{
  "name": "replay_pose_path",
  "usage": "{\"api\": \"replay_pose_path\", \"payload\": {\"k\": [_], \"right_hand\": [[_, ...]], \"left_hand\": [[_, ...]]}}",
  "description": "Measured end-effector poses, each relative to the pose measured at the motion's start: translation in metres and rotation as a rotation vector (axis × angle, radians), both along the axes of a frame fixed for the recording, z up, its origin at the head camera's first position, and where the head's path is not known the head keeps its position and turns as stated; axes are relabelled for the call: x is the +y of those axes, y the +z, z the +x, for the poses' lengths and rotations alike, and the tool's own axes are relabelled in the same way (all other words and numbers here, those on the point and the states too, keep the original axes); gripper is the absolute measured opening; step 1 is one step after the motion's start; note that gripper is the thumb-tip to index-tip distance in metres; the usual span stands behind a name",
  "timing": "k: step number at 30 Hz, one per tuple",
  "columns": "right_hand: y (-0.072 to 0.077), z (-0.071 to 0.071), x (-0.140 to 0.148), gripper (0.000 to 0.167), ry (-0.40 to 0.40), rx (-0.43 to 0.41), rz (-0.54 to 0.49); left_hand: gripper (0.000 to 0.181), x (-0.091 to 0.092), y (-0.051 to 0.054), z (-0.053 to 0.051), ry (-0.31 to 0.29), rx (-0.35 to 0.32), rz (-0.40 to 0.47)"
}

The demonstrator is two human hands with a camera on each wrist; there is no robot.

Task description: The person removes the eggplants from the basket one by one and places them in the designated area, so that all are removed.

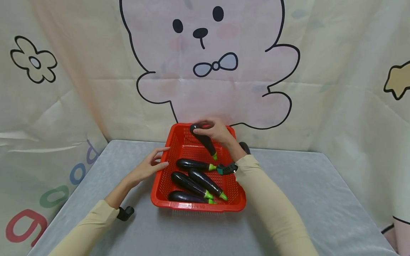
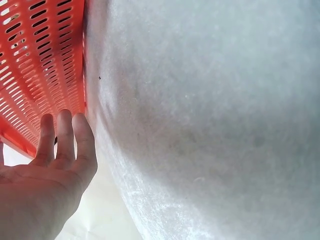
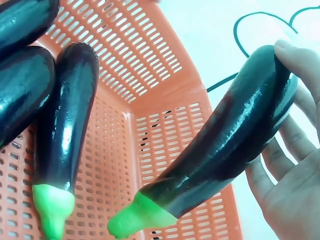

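Cartoon backdrop (image 1: 211, 92) behind red basket (image 1: 198, 206)

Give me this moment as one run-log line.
right hand: holding eggplant above basket | left hand: at basket's left rim | basket: four eggplants visible

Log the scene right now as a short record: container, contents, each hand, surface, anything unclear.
Container: red slotted basket
Contents: four eggplants lying inside, green ends toward the right in the head view
Right hand: right hand holds another eggplant near its rounded end, green end lower, over the basket's far part
Left hand: left hand at the basket's left side, fingers loosely extended; firmness of contact unclear
Surface: grey table
Unclear: dark rounded thing beyond the right wrist, mostly hidden
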State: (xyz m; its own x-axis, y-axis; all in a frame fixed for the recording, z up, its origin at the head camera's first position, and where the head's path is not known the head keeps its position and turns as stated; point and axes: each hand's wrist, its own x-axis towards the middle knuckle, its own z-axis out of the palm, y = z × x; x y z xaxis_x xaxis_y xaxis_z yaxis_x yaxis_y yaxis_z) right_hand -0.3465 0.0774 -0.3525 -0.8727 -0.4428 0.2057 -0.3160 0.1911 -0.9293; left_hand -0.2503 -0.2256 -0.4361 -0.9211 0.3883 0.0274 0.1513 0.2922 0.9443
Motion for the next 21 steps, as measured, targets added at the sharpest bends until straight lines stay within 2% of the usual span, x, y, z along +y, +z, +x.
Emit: {"api": "replay_pose_path", "payload": {"k": [8,21], "right_hand": [[0.008,0.004,0.007,0.036,-0.023,0.022,-0.008],[0.017,0.009,0.020,0.036,-0.054,0.030,-0.095]], "left_hand": [[0.067,0.000,0.001,-0.001,0.007,0.004,-0.008],[0.066,-0.004,-0.002,-0.002,0.009,0.038,0.017]]}}
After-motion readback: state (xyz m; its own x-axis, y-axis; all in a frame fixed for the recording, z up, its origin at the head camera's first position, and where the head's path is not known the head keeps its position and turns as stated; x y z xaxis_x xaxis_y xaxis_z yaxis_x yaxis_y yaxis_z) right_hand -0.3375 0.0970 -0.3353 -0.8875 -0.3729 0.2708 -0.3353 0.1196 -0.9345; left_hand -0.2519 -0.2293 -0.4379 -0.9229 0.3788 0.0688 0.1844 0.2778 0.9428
